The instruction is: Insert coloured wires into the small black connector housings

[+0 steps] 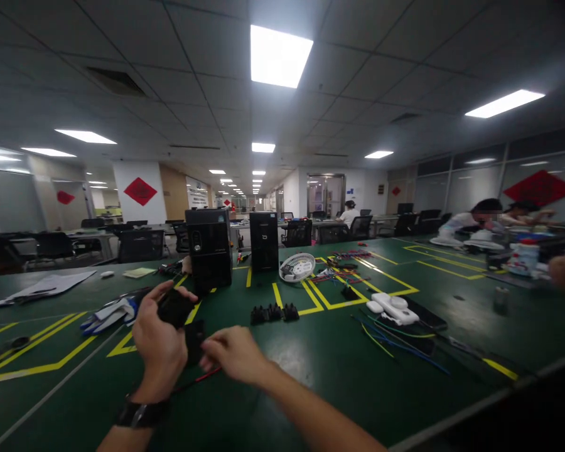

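Observation:
My left hand (157, 339), with a dark band on its wrist, is wrapped round a small black box-like part (176, 307), whose exact kind is too dark to tell. Just below that part, another black piece (195, 342) shows between my two hands; whether the two are joined I cannot tell. My right hand (235, 355) is closed in a pinch at this piece's right edge, and its fingertips hide what they grip. Below the fingers, a thin red and black wire (207, 375) runs along the green table (301, 364).
Two black boxes (209, 251) stand ahead, beside a white round fan grille (296, 268). Black clips (274, 312) lie before them. At right are white devices (395, 309), loose wires (405, 345) and a screwdriver (499, 369); at left, gloves (113, 314). Other people (475, 220) sit farther right.

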A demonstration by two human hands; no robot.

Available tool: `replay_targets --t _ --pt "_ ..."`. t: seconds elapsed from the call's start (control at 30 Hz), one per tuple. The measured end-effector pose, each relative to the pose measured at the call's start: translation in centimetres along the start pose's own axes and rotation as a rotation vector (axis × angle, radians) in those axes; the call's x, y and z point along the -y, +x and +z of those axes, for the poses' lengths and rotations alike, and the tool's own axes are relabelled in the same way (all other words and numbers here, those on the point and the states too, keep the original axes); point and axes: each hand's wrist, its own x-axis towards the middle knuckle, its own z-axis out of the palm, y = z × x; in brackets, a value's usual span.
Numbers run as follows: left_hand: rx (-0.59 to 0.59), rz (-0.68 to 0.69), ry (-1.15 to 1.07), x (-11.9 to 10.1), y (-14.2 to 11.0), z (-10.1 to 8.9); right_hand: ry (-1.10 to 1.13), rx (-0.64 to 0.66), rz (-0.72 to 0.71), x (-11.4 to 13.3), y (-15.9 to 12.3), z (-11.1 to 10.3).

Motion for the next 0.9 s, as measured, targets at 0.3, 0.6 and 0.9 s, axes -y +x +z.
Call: replay_targets --t 0.3,0.6,0.9 --pt "0.226 -0.623 0.041 3.5 -5.0 4.0 -0.421 -0.277 -0.393 -0.3 -3.5 -7.0" --pt "0.676 -0.787 0.088 12.2 -12.9 7.2 -0.599 -0.212 -0.058 -9.5 -6.6 -16.8" --pt "1.138 -0.39 0.477 11.9 -15.1 4.6 -0.773 -0.01 0.167 -16.8 -0.8 -21.7"
